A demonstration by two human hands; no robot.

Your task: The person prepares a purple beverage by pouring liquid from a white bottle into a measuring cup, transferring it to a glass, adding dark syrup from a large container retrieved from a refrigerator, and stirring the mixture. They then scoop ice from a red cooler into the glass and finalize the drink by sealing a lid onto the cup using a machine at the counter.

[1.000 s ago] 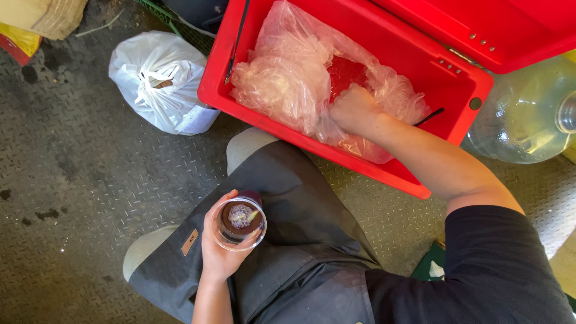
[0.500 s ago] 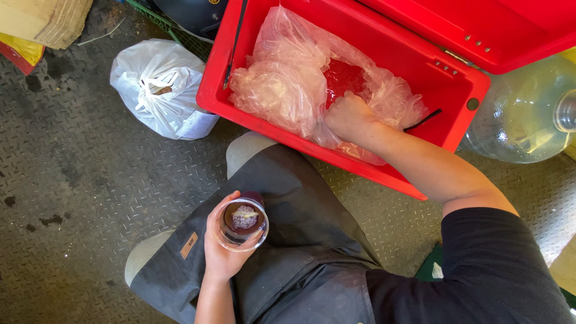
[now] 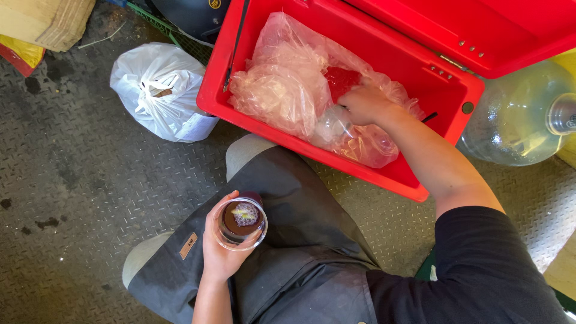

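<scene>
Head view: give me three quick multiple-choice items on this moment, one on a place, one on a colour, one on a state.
1. Where is the right hand?
A. On the white tied bag
B. Inside the red cooler box, on the clear plastic bag
C. On the large water bottle

2. What colour is the cooler box?
A. Blue
B. Green
C. Red

3. What is the state of the cup in the left hand?
A. Empty and tipped over
B. Held upright with dark liquid in it
C. Standing on the floor

Answers:
1 B, the right hand rests on the crumpled clear plastic bag within the box walls.
2 C, the walls and the open lid are bright red.
3 B, the left hand wraps the clear cup over the lap, and its open top shows dark contents.
</scene>
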